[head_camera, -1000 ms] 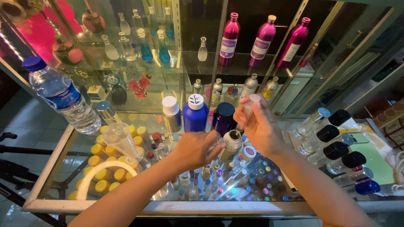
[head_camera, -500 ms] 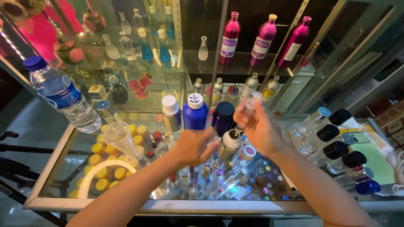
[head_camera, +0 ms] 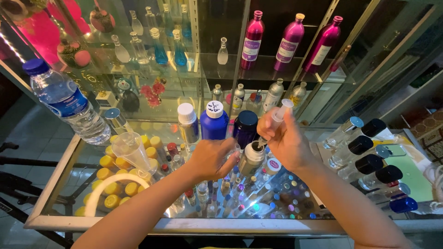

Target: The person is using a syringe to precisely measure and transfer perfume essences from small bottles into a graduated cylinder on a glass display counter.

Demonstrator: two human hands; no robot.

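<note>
My right hand (head_camera: 288,140) is clenched around a clear syringe (head_camera: 276,119), thumb near the plunger at its upper end, with the tip angled down into the open mouth of a small silver metal bottle (head_camera: 251,157). My left hand (head_camera: 213,159) is closed around something low beside that bottle; I cannot tell whether it grips the bottle itself or a small vial hidden behind the fingers.

From the head view, the silver bottle stands near the middle of the glass countertop (head_camera: 60,182), just near of a row of three: a white-capped silver bottle (head_camera: 188,122), a blue bottle with a white cap (head_camera: 214,121) and a dark blue jar (head_camera: 245,127). To the left, a clear plastic funnel (head_camera: 129,149) rests tilted on the glass, and a water bottle with a blue cap (head_camera: 68,101) leans at the far left. To the right lie several clear spray bottles with black caps (head_camera: 365,144). On the far shelf stand three magenta metal bottles (head_camera: 289,38). Under the glass, yellow caps (head_camera: 113,184) and many small vials show.
</note>
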